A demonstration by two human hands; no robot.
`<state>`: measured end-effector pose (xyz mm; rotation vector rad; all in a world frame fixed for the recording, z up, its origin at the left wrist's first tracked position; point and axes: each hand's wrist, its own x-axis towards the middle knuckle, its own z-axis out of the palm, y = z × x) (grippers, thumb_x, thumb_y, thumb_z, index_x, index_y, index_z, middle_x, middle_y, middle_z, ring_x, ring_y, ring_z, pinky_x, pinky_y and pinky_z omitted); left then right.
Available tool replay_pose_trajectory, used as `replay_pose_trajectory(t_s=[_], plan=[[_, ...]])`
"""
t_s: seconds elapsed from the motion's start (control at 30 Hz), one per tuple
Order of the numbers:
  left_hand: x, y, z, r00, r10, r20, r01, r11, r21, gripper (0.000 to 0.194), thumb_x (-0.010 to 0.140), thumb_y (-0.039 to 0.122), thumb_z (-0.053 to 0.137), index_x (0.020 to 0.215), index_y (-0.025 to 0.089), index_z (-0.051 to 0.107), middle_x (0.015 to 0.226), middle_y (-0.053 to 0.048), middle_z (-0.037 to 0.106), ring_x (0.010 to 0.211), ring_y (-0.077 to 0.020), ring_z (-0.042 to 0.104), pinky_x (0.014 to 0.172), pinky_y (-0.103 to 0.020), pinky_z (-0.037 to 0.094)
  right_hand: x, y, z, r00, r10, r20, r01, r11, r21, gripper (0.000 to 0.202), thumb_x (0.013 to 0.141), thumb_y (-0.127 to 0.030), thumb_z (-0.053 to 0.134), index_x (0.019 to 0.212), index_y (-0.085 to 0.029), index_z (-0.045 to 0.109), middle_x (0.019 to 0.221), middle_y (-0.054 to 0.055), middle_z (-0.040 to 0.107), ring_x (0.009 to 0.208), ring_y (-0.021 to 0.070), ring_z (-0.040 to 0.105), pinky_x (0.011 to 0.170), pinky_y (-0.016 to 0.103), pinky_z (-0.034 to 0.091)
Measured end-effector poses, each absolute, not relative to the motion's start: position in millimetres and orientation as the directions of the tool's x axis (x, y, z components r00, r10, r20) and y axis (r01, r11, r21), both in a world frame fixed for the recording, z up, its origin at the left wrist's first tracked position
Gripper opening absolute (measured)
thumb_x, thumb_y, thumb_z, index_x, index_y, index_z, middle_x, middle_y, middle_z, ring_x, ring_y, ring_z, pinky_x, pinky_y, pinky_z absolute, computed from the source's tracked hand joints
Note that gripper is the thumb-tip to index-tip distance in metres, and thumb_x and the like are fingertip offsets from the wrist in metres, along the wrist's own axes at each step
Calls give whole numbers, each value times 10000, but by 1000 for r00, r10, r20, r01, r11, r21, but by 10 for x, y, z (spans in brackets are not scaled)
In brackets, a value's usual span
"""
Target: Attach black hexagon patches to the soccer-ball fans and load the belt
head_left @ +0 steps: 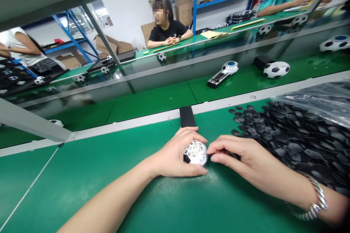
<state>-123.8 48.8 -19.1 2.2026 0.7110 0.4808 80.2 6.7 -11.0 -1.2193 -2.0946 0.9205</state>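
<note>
My left hand [177, 153] is wrapped round a white football-shaped housing [196, 153] with an open lattice on its face and a black patch on its left side. A flat black handle [187, 116] reaches away from the housing behind my fingers, towards the table's far rail. My right hand [237, 154], with a twisted silver bangle on the wrist, is just right of the housing. Its thumb and fingertips are drawn into a pinch; whatever they hold, if anything, is too small to make out. To its right lies a heap of small black pentagonal pieces [290, 142].
Clear plastic film [322, 98] lies over the heap's far side. Beyond the metal rail [136, 122], a green conveyor belt [153, 98] carries football-shaped devices, one with an open handle [222, 74], another whole [276, 69]. A slanted post [30, 120] stands left. Several people sit or stand across.
</note>
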Motion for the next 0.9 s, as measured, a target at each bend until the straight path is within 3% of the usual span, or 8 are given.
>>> replay_pose_trajectory(t_s=[0.13,0.4,0.7,0.83,0.9], plan=[[-1230,485,-198,758,643,110,366,-560,744,568,609,316,751,1102,223,485,1187,-63,507,1280,-234,297,1033,-387,322,735,37,-130,-455,885,100,458,329,-826,132,858,-233,503,788,-252,614,823,-8,574,740,144,544,664,259,430],[-1169,454,-168,718,692,78,392,-494,776,473,618,326,737,1021,210,520,1116,-69,554,1258,-266,327,1006,-413,336,614,65,-215,-302,953,1,333,107,-937,81,763,-269,594,716,-207,570,749,-12,455,629,126,451,570,248,402],[-1133,406,-146,683,728,57,402,-440,803,382,616,169,682,968,191,536,1099,-79,539,1253,-243,316,1003,-376,331,576,65,-268,-331,933,-143,215,-73,-974,170,740,-303,587,701,-200,458,648,-46,406,585,113,369,527,234,324],[-1116,387,-134,686,723,81,383,-453,805,385,602,111,654,962,184,540,1059,-75,536,1233,-235,332,1012,-366,314,551,44,-301,-326,941,-90,165,-37,-986,180,736,-257,584,694,-198,419,633,-59,400,592,105,371,539,221,324],[-1117,387,-146,691,718,79,376,-450,810,396,602,102,644,972,193,536,1076,-69,521,1239,-237,320,1016,-373,308,603,76,-254,-352,931,-96,264,0,-964,195,749,-265,583,671,-199,417,610,-60,409,575,106,387,519,217,321]])
